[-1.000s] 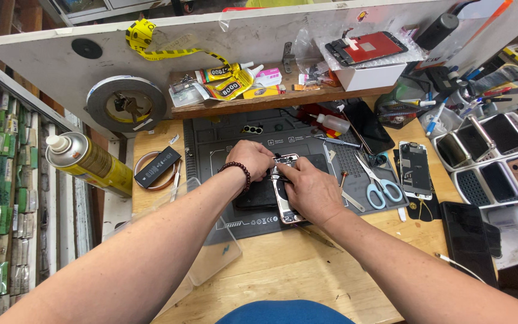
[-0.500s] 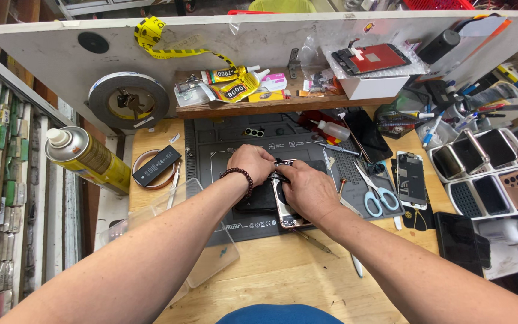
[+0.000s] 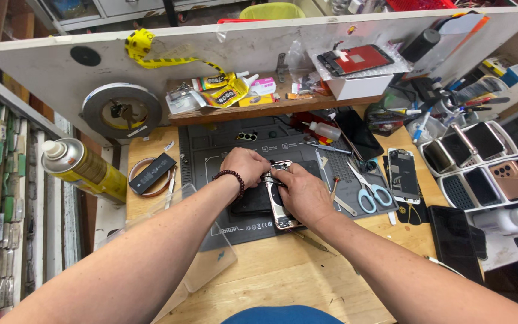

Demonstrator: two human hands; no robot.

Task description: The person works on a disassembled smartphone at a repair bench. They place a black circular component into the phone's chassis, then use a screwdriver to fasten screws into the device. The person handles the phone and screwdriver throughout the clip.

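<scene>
Both hands met over the opened, metal-framed smartphone (image 3: 281,201) lying on the dark grey rubber work mat (image 3: 223,150); the left hand (image 3: 245,168) and right hand (image 3: 303,192) pinched together at its upper end, apparently seating a small part, which called for steady fingertip pressure. Blue-handled scissors (image 3: 370,191) lay just right, a yellow spray can (image 3: 82,169) well left, and a cluttered wooden shelf (image 3: 283,107) beyond.

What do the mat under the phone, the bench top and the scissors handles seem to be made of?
Mat: probably silicone or rubber, dark grey and matte, with moulded compartments.
Bench top: wood, pale, with visible grain.
Scissors handles: likely plastic, smooth light blue; the blades look like bare metal.
Phone, under both hands: its frame shines like metal, though I cannot be certain.
</scene>
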